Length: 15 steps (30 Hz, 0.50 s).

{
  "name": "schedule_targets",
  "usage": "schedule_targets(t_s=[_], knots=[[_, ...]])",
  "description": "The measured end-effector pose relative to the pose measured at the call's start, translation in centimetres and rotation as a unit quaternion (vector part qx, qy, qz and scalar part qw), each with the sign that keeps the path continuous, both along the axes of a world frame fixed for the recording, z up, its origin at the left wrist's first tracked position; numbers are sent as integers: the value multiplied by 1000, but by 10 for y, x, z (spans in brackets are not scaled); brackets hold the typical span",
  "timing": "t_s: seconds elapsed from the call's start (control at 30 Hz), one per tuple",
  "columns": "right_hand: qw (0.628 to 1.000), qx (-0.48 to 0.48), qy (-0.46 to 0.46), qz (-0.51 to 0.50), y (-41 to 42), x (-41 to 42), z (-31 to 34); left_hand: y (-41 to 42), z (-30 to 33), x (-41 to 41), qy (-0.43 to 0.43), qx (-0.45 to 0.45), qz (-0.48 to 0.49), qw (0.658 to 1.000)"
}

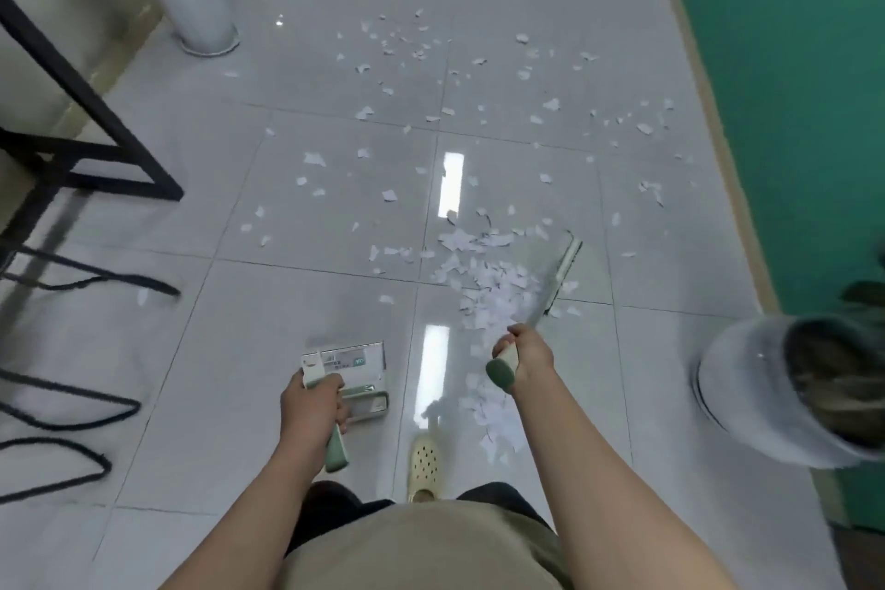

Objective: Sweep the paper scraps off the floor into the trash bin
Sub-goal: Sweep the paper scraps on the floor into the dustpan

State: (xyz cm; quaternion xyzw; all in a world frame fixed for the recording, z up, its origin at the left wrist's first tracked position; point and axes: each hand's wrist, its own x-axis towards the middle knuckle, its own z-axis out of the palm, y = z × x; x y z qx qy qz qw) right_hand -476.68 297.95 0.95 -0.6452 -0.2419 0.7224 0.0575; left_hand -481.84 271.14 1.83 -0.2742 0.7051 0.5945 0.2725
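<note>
Right hand [524, 352] grips brush [558, 275]; paper scraps [493, 297] heaped at its 11 o'clock, touching the bristles. Left hand [313, 402] grips dustpan [354, 369]. Trash bin [747, 388] at 3 o'clock.

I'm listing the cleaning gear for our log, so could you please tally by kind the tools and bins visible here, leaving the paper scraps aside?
Brush: 1, held by the right hand
Dustpan: 1, held by the left hand
Bin: 1, at the right by the green wall
Total: 3
</note>
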Motion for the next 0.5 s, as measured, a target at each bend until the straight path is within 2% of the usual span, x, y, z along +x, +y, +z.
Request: schedule_targets(t_s=[0.13,0.33,0.5], knots=[[998,-6,-22,-61,13,30,0,30,-8,-30,4,8,-104,994],[979,-52,-24,-195,-12,67,9,52,-14,-70,2,17,-259,966],[953,-75,-32,-291,-59,95,-5,67,-13,-106,-6,34,-323,946]])
